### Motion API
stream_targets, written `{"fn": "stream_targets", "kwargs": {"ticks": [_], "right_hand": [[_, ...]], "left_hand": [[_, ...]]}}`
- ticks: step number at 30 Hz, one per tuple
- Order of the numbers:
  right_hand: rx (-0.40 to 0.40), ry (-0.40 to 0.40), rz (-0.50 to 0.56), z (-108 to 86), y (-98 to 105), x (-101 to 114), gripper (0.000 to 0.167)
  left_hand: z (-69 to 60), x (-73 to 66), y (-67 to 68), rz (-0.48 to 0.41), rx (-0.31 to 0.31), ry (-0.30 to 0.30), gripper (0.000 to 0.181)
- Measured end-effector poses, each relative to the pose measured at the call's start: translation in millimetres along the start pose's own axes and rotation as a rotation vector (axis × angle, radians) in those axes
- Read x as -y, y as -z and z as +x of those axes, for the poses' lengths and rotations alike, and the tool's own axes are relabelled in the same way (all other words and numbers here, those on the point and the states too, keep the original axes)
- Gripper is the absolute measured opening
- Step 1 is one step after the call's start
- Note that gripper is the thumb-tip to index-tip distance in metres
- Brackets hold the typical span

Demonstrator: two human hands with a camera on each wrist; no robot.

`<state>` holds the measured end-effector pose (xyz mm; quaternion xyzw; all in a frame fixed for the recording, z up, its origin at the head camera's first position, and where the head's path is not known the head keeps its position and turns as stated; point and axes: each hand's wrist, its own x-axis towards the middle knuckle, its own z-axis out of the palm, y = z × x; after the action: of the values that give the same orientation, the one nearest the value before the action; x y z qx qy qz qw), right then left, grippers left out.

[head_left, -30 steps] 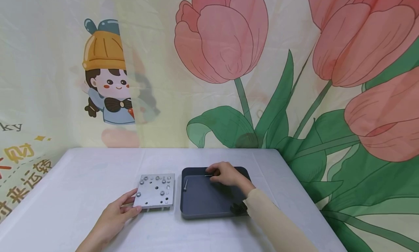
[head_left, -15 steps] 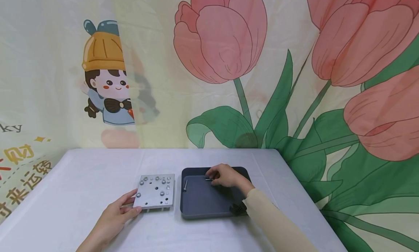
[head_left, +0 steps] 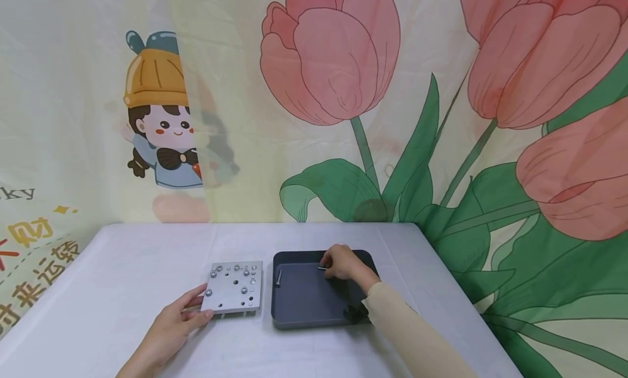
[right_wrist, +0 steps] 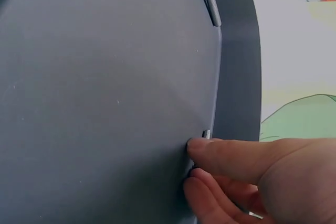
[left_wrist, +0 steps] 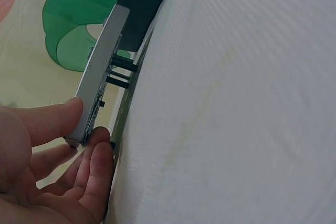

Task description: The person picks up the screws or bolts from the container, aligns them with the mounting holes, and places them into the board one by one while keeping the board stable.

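A square silver metal plate (head_left: 233,288) sits left of the tray, with several socket-head bolts set in its top. My left hand (head_left: 174,323) grips its near-left corner, thumb on the near edge. In the left wrist view the plate's underside shows several bolt shanks (left_wrist: 123,64) sticking out above the cloth. Inside the dark grey tray (head_left: 309,310), my right hand (head_left: 345,266) pinches a small bolt (right_wrist: 207,134) near the far wall; fingers cover most of it. Another socket-head bolt (right_wrist: 211,3) lies along the tray's left side, apart from my hand.
White cloth covers the table (head_left: 147,258). The tray's raised walls stand just right of the plate, with a narrow gap between. A dark object (head_left: 355,312) shows beneath my right wrist, over the tray's near-right corner. A printed curtain (head_left: 235,121) hangs behind the table.
My right hand has shifted slightly to the right within the tray, and the pinched bolt has gone with it. The left hand and plate have stayed put.
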<state>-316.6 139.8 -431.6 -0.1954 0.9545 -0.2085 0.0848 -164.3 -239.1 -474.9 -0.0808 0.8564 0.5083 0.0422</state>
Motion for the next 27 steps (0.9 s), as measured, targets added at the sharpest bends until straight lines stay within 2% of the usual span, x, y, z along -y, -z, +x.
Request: {"fn": "stream_targets", "kwargs": {"ticks": [6,10,16,23,27], "right_hand": [[-0.023,-0.062,0.001,-3.6,2.8,1.6,0.01],[-0.014,-0.073,0.007,-5.4,2.6,-0.2,0.006],[0.004,-0.025,0.044,-6.6,3.1,-7.6,0.007],[0.01,0.057,0.182,-5.4,7.5,-13.0,0.004],[0.032,0.116,0.22,-4.4,7.7,-10.6,0.004]], "left_hand": [[0.1,-1.0,-0.4,-0.004,-0.001,0.0,0.079],[0.9,-1.0,-0.4,-0.003,0.0,0.005,0.079],[2.0,-0.1,-0.4,0.013,-0.003,0.01,0.079],[1.6,0.5,-0.3,0.015,-0.001,0.001,0.079],[2.2,0.3,-0.1,0.01,0.002,0.004,0.08]]}}
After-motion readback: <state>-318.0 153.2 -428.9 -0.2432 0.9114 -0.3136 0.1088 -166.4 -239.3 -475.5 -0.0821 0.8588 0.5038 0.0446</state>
